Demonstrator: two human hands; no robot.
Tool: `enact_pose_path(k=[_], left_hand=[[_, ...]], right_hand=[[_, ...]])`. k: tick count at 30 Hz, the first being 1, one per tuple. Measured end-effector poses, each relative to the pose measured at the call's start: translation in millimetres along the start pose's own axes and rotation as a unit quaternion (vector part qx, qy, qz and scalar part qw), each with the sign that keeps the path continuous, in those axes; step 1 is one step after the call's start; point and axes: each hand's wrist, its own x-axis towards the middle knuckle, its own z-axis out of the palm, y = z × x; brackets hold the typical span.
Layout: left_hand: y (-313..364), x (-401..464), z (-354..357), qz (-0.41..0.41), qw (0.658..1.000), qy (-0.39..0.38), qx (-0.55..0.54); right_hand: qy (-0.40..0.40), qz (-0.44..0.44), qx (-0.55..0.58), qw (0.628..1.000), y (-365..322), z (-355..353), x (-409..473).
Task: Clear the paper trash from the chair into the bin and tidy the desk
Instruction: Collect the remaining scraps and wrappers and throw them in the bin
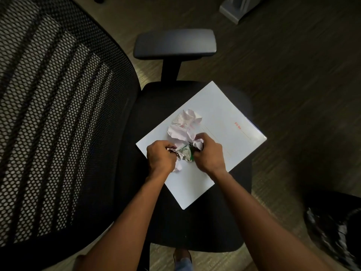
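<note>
A white file folder (pixel 220 122) with red print lies on the black seat (pixel 156 106) of an office chair. On it sits a heap of crumpled pale paper (pixel 183 128). A crinkled silver and green foil wrapper (pixel 185 154) stretches between my two hands. My left hand (pixel 160 155) is closed on the wrapper's left end, with a small paper scrap (pixel 178 167) showing under it. My right hand (pixel 208 152) is closed on the wrapper's right end and a bit of crumpled paper.
The chair's mesh backrest (pixel 58 124) fills the left side and its armrest (pixel 174 45) stands behind the seat. A bin with a shiny black liner (pixel 336 231) is at the lower right on the wood-look floor. My shoe shows below the seat.
</note>
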Motion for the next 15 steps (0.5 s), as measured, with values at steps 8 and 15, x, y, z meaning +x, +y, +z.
enact_pose_path(k=[8, 15], left_hand=[[2, -32, 16, -0.115, 0.975, -0.059, -0.180], [3, -52, 26, -0.121, 0.966, -0.066, -0.220]], right_hand=[[-0.026, 0.120, 0.230, 0.966, 24, -2, -26], [-0.056, 0.120, 0.304, 0.943, 31, -15, -46]])
